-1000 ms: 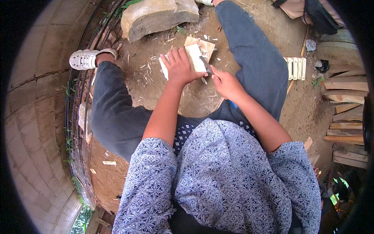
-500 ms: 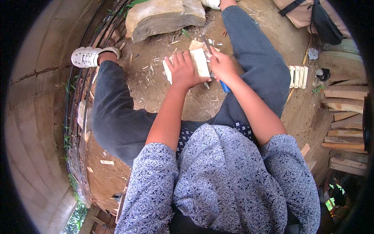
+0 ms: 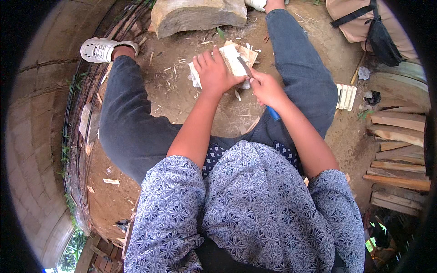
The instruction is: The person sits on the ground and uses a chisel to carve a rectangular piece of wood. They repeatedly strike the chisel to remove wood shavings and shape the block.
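My left hand [image 3: 213,75] lies on a pale piece of wood [image 3: 233,60], fingers stretched across it and thumb pointing right. My right hand [image 3: 267,87] is closed around a knife. Its grey blade [image 3: 244,66] points away and to the left, over the right part of the wood; whether it touches cannot be told. The knife's blue handle [image 3: 273,113] sticks out below the right hand. Beneath the pale wood another thin wooden piece [image 3: 248,53] shows at the far right. A whitish lump [image 3: 195,82] shows partly under the left hand.
A large stone [image 3: 198,18] stands beyond the wood. Shavings [image 3: 170,75] litter the dirt between my legs. Several pale wooden strips [image 3: 347,97] lie beside my right leg. Split wood [image 3: 398,132] is stacked at the right, with a beige bag [image 3: 355,20] at the far right.
The knife blade has swung nearer and lower over the wood's right part, and my right hand has shifted slightly right and toward me. The left hand remains on the wood.
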Available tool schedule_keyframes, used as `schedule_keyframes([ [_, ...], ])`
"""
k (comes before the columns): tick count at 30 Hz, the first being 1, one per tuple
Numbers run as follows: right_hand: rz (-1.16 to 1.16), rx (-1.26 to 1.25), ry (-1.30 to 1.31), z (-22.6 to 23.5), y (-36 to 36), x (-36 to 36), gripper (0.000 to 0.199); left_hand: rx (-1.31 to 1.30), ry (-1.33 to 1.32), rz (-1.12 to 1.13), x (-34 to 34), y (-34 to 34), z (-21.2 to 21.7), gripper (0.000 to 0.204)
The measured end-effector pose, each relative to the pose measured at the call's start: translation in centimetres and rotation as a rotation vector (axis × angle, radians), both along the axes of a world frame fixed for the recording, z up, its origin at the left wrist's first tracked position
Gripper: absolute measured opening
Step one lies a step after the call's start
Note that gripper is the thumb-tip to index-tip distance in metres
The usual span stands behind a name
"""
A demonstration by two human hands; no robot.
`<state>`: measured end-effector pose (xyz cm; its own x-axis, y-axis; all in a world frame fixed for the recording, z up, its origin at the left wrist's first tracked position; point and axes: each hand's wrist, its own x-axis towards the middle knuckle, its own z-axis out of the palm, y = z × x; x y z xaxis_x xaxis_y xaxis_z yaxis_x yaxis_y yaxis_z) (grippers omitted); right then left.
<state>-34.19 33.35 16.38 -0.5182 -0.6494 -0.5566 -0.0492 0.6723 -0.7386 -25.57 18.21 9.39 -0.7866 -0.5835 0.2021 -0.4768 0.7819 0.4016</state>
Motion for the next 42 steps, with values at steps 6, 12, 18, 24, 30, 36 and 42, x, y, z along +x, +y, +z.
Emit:
schedule_keyframes([
  [6, 0.075, 0.071, 0.038, 1.7, -0.7, -0.7, 0.049, -0.065, 0.035, 0.001, 0.1, -0.1, -0.6, 0.127],
  [12, 0.142, 0.128, 0.092, 0.5, -0.6, -1.6, 0.049, -0.073, 0.007, -0.008, 0.1, -0.1, -0.9, 0.125],
  [18, 0.074, 0.055, 0.129, -0.1, -1.4, -0.6, 0.047, -0.045, -0.005, -0.004, 0.1, -0.5, -0.6, 0.125],
  [24, -0.078, -0.081, 0.218, -3.8, -6.0, -4.7, 0.047, -0.014, 0.022, -0.024, -0.3, -0.5, -0.2, 0.124],
  [30, -0.013, -0.015, 0.025, 0.6, -2.9, -2.7, 0.047, -0.024, -0.015, -0.001, 0.2, -0.3, -0.1, 0.124],
  [36, 0.129, 0.137, 0.011, 1.5, 0.4, -2.3, 0.046, -0.028, -0.011, -0.007, 0.0, -0.3, -0.3, 0.126],
  [42, 0.202, 0.183, -0.021, 2.6, -0.6, -3.3, 0.048, -0.022, -0.038, -0.021, -0.1, -0.4, -0.1, 0.126],
])
